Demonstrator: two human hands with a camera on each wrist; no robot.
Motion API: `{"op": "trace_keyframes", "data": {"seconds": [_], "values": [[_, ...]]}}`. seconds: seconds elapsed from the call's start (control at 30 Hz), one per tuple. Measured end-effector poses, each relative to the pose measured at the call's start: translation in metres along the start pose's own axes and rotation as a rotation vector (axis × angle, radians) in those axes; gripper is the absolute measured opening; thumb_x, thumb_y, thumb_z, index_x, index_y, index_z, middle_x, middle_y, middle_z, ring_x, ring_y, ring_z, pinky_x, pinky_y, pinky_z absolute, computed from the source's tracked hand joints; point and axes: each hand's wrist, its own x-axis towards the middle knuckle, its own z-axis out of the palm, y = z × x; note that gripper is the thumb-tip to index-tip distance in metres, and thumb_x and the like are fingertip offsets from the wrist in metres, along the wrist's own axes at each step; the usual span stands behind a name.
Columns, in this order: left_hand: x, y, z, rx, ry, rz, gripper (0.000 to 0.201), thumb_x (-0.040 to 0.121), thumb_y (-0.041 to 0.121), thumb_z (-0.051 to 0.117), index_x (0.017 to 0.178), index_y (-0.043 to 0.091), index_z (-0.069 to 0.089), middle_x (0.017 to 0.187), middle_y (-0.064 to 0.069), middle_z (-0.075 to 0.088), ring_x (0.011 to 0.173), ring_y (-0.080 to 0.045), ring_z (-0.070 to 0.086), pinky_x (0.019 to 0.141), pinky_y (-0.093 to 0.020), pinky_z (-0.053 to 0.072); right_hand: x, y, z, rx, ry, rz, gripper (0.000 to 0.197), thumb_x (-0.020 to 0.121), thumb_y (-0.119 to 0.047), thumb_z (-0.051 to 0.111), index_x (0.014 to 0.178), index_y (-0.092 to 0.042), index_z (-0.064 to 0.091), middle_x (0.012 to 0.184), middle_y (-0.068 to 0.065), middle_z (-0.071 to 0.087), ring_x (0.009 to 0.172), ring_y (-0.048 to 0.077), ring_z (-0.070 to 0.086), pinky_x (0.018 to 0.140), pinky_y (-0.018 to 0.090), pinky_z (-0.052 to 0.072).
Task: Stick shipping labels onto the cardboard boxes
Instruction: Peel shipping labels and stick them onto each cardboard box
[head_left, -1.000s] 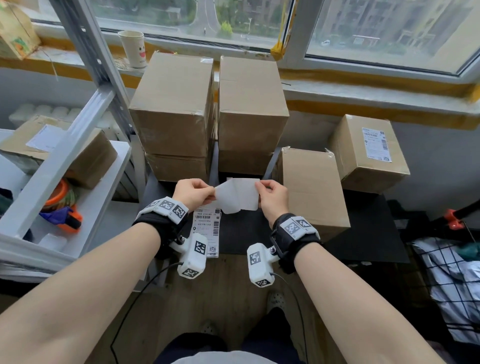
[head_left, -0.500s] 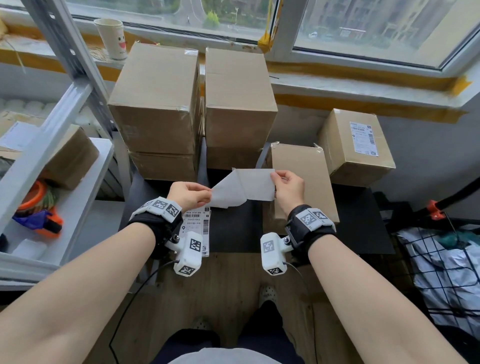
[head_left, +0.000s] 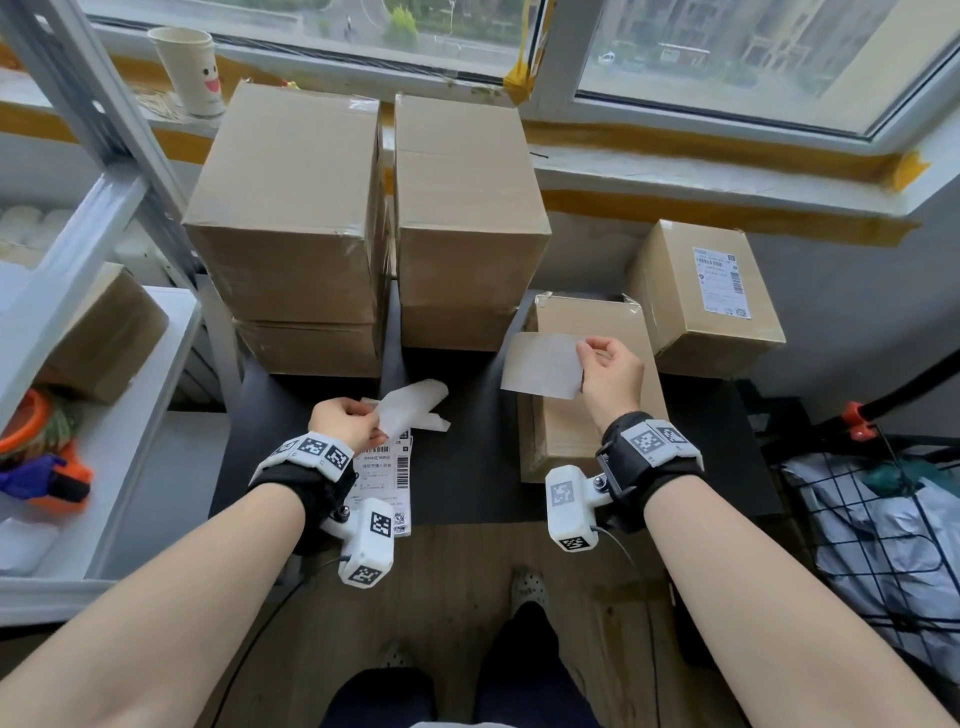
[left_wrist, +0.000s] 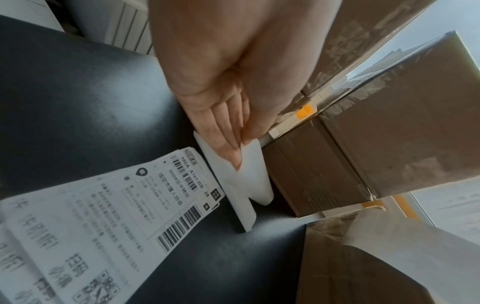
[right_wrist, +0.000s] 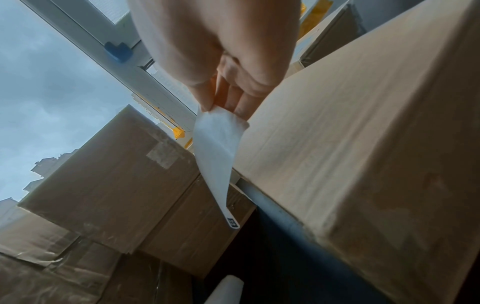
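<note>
My right hand (head_left: 583, 358) pinches a peeled white shipping label (head_left: 540, 366) by its right edge, holding it just above the plain cardboard box (head_left: 582, 436) at the table's right. In the right wrist view the label (right_wrist: 217, 152) hangs from the fingertips (right_wrist: 207, 102) beside that box (right_wrist: 363, 144). My left hand (head_left: 371, 418) pinches the curled white backing paper (head_left: 415, 402) low over the table. The left wrist view shows the backing paper (left_wrist: 250, 174) in my left hand (left_wrist: 240, 144), above the stack of printed labels (left_wrist: 103, 216). The stack of labels (head_left: 387, 467) lies beside my left wrist.
Two stacks of larger boxes (head_left: 291, 208) (head_left: 462, 208) stand at the back of the black table (head_left: 467, 467). A labelled box (head_left: 696, 291) sits at the back right. A metal shelf (head_left: 104, 364) stands on the left, a wire basket (head_left: 883, 519) on the right, a paper cup (head_left: 192, 67) on the sill.
The label has come fully off its backing. My right hand carried it right, over the plain box. My left hand dropped toward the table with the backing paper.
</note>
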Motion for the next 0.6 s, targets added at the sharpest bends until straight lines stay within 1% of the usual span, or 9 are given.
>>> {"op": "trace_keyframes", "data": {"seconds": [0.07, 0.17, 0.2, 0.23, 0.27, 0.33, 0.4, 0.53, 0.6], "values": [[0.002, 0.001, 0.003, 0.02, 0.006, 0.005, 0.007, 0.08, -0.004, 0.06, 0.084, -0.002, 0.064, 0.057, -0.01, 0.062, 0.04, -0.008, 0.062, 0.049, -0.02, 0.056, 0.001, 0.0, 0.001, -0.009, -0.007, 0.001, 0.007, 0.093, -0.018, 0.056, 0.098, -0.014, 0.059, 0.1, 0.008, 0.064, 0.098, 0.023, 0.061, 0.085, 0.038, 0.053], [0.004, 0.005, 0.009, 0.037, 0.011, 0.011, 0.016, 0.082, -0.003, 0.056, 0.096, -0.003, 0.064, 0.06, -0.012, 0.066, 0.045, -0.016, 0.064, 0.067, -0.035, 0.061, 0.001, 0.0, 0.001, -0.021, -0.028, 0.002, 0.008, 0.093, -0.02, 0.056, 0.098, -0.015, 0.059, 0.101, 0.006, 0.063, 0.098, 0.02, 0.061, 0.085, 0.037, 0.054], [0.003, 0.008, 0.01, 0.072, 0.018, 0.035, 0.018, 0.082, -0.002, 0.054, 0.098, -0.002, 0.063, 0.067, -0.013, 0.067, 0.049, -0.018, 0.065, 0.07, -0.034, 0.06, 0.001, 0.0, 0.001, -0.019, -0.034, 0.002, 0.008, 0.093, -0.02, 0.056, 0.098, -0.015, 0.059, 0.101, 0.006, 0.063, 0.097, 0.02, 0.061, 0.085, 0.036, 0.053], [0.001, 0.01, 0.01, 0.134, 0.035, 0.071, 0.019, 0.083, 0.0, 0.054, 0.099, 0.0, 0.063, 0.075, -0.014, 0.068, 0.053, -0.017, 0.066, 0.068, -0.028, 0.059, 0.0, 0.0, 0.001, -0.018, -0.039, -0.001, 0.007, 0.092, -0.02, 0.057, 0.097, -0.015, 0.059, 0.102, 0.007, 0.064, 0.097, 0.02, 0.061, 0.083, 0.035, 0.053], [-0.002, 0.013, 0.01, 0.207, 0.056, 0.115, 0.02, 0.082, 0.002, 0.055, 0.101, 0.003, 0.064, 0.083, -0.014, 0.069, 0.063, -0.016, 0.069, 0.067, -0.023, 0.056, 0.0, 0.0, 0.001, -0.017, -0.045, -0.005, 0.007, 0.092, -0.02, 0.057, 0.097, -0.015, 0.06, 0.102, 0.008, 0.064, 0.096, 0.019, 0.061, 0.08, 0.034, 0.053], [-0.009, 0.019, 0.008, 0.316, 0.081, 0.178, 0.027, 0.082, 0.007, 0.057, 0.109, 0.006, 0.064, 0.101, -0.015, 0.069, 0.094, -0.026, 0.067, 0.081, -0.027, 0.049, -0.002, 0.0, 0.001, -0.01, -0.058, -0.013, 0.008, 0.092, -0.019, 0.058, 0.097, -0.014, 0.06, 0.101, 0.008, 0.064, 0.094, 0.018, 0.06, 0.072, 0.027, 0.051], [-0.016, 0.025, 0.007, 0.357, 0.079, 0.194, 0.029, 0.083, 0.007, 0.057, 0.111, 0.007, 0.064, 0.109, -0.014, 0.068, 0.106, -0.03, 0.061, 0.088, -0.029, 0.044, -0.005, -0.002, 0.001, 0.0, -0.07, -0.025, 0.008, 0.092, -0.019, 0.058, 0.098, -0.013, 0.061, 0.099, 0.006, 0.063, 0.092, 0.017, 0.059, 0.069, 0.022, 0.049], [-0.031, 0.04, 0.009, 0.337, 0.009, 0.251, 0.021, 0.082, 0.009, 0.06, 0.101, 0.01, 0.069, 0.101, -0.009, 0.069, 0.1, -0.026, 0.063, 0.085, -0.028, 0.048, -0.011, -0.009, -0.001, 0.009, -0.09, -0.06, 0.013, 0.092, -0.017, 0.057, 0.101, -0.009, 0.063, 0.097, 0.004, 0.062, 0.093, 0.016, 0.059, 0.08, 0.027, 0.05], [-0.041, 0.054, 0.012, 0.302, -0.07, 0.298, 0.01, 0.083, 0.011, 0.062, 0.09, 0.011, 0.069, 0.09, -0.009, 0.068, 0.094, -0.027, 0.066, 0.086, -0.034, 0.053, -0.016, -0.015, -0.002, 0.02, -0.097, -0.085, 0.01, 0.092, -0.017, 0.057, 0.098, -0.011, 0.062, 0.096, 0.004, 0.063, 0.093, 0.017, 0.059, 0.083, 0.029, 0.051]]}}
